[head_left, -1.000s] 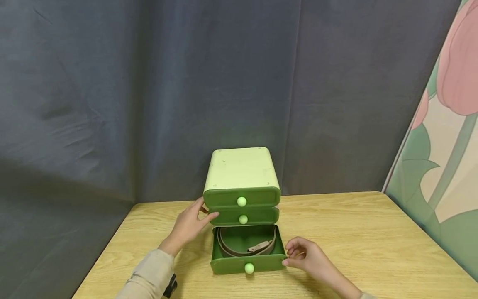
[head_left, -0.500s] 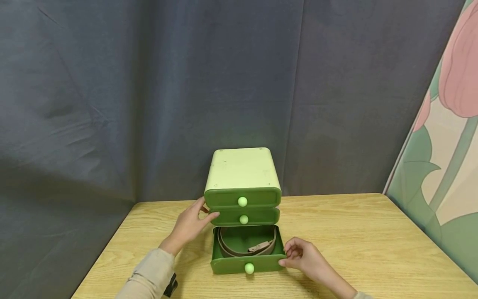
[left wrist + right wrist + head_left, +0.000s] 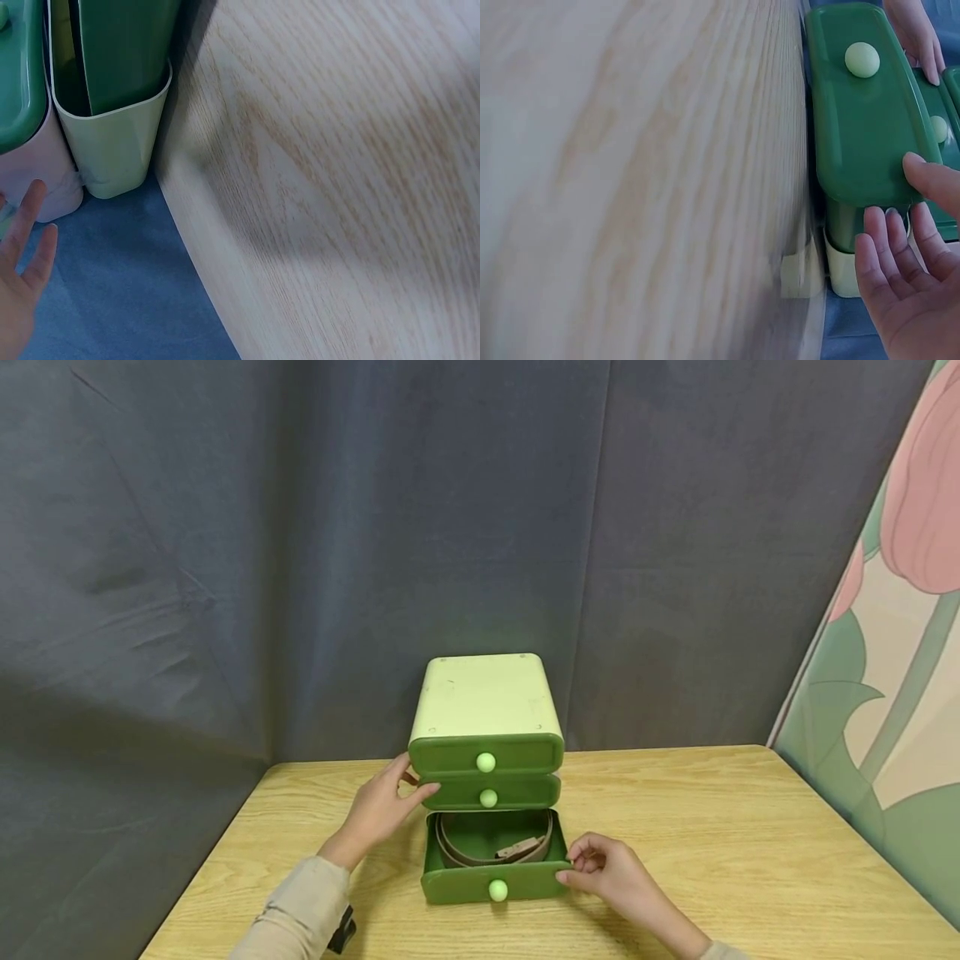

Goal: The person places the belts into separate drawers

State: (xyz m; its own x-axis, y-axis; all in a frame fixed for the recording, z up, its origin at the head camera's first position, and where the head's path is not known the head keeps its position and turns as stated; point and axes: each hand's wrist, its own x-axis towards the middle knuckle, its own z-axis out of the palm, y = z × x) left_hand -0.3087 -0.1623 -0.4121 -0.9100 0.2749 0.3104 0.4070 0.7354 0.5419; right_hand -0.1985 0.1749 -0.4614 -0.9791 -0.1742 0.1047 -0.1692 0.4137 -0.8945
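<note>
A small cabinet (image 3: 486, 693) with a pale green top and stacked green drawers stands on the table. Its bottom drawer (image 3: 456, 888) is pulled out, and a coiled brown belt (image 3: 519, 849) lies inside. My left hand (image 3: 377, 814) rests against the cabinet's left side, its thumb at the front of the middle drawer (image 3: 521, 793). In the left wrist view, fingers (image 3: 28, 221) lie straight along a pinkish side section. My right hand (image 3: 611, 875) pinches the bottom drawer's right front corner. The right wrist view has the thumb (image 3: 930, 178) on the front panel and fingertips behind its edge.
The wooden table (image 3: 712, 827) spreads around the cabinet. Behind it hangs a dark grey-blue curtain (image 3: 450, 527). A panel with painted tulips (image 3: 900, 677) stands along the right. A black object (image 3: 342, 931) sits under my left sleeve.
The bottom drawer has slid slightly inward, toward the cabinet. My right hand has shifted a little to the left with its thumb onto the drawer's front corner; my left hand stays in place.
</note>
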